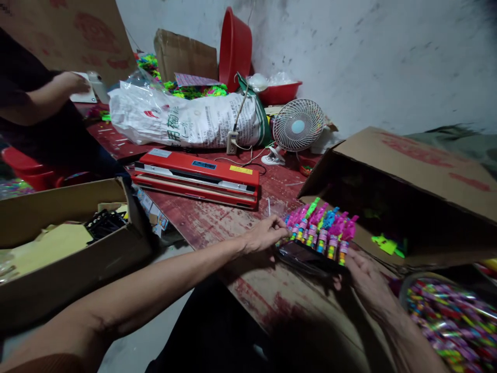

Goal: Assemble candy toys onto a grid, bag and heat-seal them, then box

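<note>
A black tray holds a row of small candy-filled tubes with pink, green and blue plastic toy tops. It is tilted above the wooden table, in front of me. My left hand is closed at the tray's left end, thumb and forefinger pinched by the first tube. My right hand grips the right end, its fingertips partly hidden under the tray. Just beyond the tubes lies the opening of a cardboard box on its side, with yellow-green plastic pieces at its mouth.
A red bag sealer sits on the worn red table. Behind it are a stuffed white sack, a power strip and a clip fan. A candy-filled tub stands right, an open carton left. Another person works at far left.
</note>
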Action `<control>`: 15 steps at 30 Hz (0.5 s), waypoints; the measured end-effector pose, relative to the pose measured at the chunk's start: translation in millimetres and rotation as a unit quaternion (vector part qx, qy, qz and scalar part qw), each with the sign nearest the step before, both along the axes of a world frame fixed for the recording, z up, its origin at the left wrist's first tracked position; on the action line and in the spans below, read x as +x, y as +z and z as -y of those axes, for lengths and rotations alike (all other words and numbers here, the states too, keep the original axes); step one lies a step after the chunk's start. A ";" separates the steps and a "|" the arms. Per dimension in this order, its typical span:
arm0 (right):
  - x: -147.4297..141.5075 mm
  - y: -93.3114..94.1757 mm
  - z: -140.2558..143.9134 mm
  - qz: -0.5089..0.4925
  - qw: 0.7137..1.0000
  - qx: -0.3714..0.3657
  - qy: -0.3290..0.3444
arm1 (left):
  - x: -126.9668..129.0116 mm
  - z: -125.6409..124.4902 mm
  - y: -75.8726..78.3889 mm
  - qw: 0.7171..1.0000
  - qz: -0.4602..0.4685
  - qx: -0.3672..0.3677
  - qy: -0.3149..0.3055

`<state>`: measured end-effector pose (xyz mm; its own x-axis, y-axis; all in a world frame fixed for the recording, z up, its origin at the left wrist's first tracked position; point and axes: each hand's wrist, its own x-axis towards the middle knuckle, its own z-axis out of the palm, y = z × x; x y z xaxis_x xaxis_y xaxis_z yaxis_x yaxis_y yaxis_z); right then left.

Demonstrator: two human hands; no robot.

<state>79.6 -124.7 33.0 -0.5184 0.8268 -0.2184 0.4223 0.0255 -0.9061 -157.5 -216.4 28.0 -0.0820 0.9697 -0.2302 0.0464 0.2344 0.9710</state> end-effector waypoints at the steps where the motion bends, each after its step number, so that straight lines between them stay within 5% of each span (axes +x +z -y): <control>1: 0.0 -2.5 -0.4 -0.004 1.000 0.005 -0.003 | 0.1 -0.1 0.1 1.000 0.014 -0.009 -0.004; 5: -1.2 -12.0 -3.1 -0.040 0.997 0.058 -0.013 | 2.3 -1.5 -3.4 0.995 -0.091 0.034 0.010; 8: -3.4 -14.7 -1.9 -0.048 0.995 0.081 -0.013 | 6.0 -6.2 -11.3 0.969 -0.227 0.090 0.033; 15: -1.7 -7.1 6.6 0.030 0.980 0.187 -0.058 | 4.6 -15.3 -15.5 0.918 -0.376 0.122 0.030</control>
<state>77.9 -131.3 25.9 -0.4116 0.9075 0.0835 0.4940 0.2992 -0.8163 -152.9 -201.2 12.5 -0.1838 0.9735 0.1359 0.7192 0.0390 0.6937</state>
